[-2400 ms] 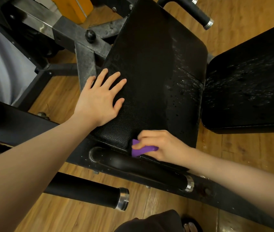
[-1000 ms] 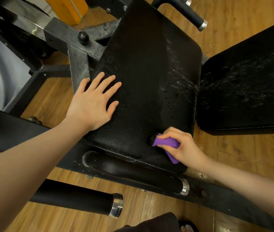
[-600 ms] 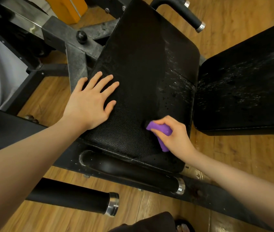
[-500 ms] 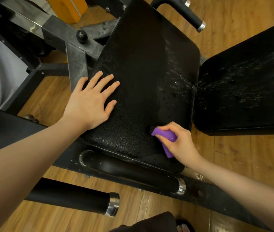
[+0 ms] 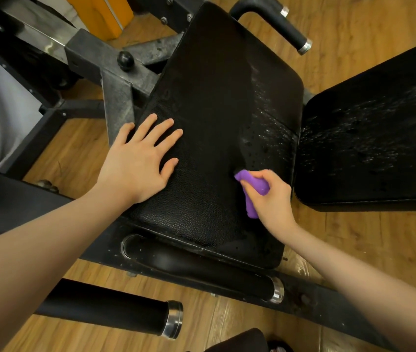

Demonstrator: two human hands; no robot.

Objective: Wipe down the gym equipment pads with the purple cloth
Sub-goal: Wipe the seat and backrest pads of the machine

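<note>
Curled tight around the purple cloth (image 5: 251,193), my right hand (image 5: 269,199) has it bunched between fingers and thumb, pressed onto the black seat pad (image 5: 214,118) at about four o'clock from the pad's middle. From the head view, one end of the cloth pokes out ahead of my knuckles, toward eleven o'clock. My left hand (image 5: 141,161) lies flat with fingers spread, holding nothing, palm down on the pad's edge at eight o'clock. Droplets speckle the pad just beyond the cloth, at one o'clock from it. At three o'clock, the second pad (image 5: 379,138) is speckled with wet too, just beside the first. Down at six o'clock, a black handle (image 5: 202,273) with a chrome end runs along the frame over the wooden floor (image 5: 354,240).
</note>
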